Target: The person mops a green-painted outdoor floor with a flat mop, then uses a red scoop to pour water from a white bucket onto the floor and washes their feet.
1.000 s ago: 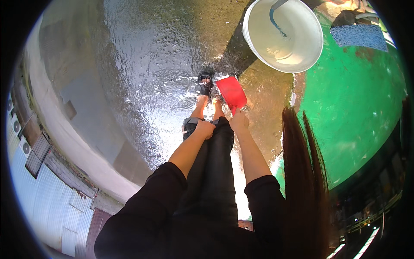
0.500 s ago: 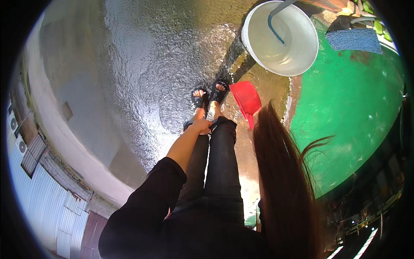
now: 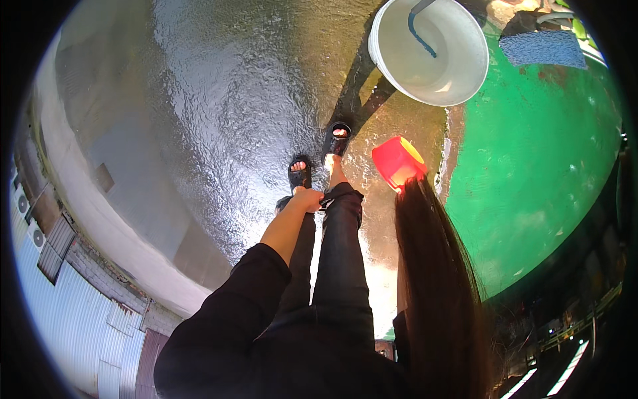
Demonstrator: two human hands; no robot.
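Note:
My left hand [image 3: 308, 198] is closed at knee height on the rolled-up cuff of my dark trouser leg [image 3: 342, 199]. A red plastic dipper [image 3: 393, 163] hangs tilted to the right of my legs, sunlight glowing on its inner wall. Long hair falls over the dipper's near end and handle, so my right hand is hidden and I cannot see what holds the dipper. Beyond it stands a large white bucket [image 3: 458, 60] with water inside and a blue-grey hose [image 3: 420, 40] dipping into it.
Wet concrete floor [image 3: 232, 100] glistens under my black sandals [image 3: 300, 174]. A green-painted surface [image 3: 525, 173] spreads on the right, with a blue textured mat [image 3: 543, 48] at its far end. Along the left run a pale kerb [image 3: 100, 213] and a corrugated metal wall [image 3: 80, 332].
The dipper has turned and shifted slightly right, its inside now showing. My left foot has moved back and a little left, apart from the right. My left hand keeps its hold on the cuff.

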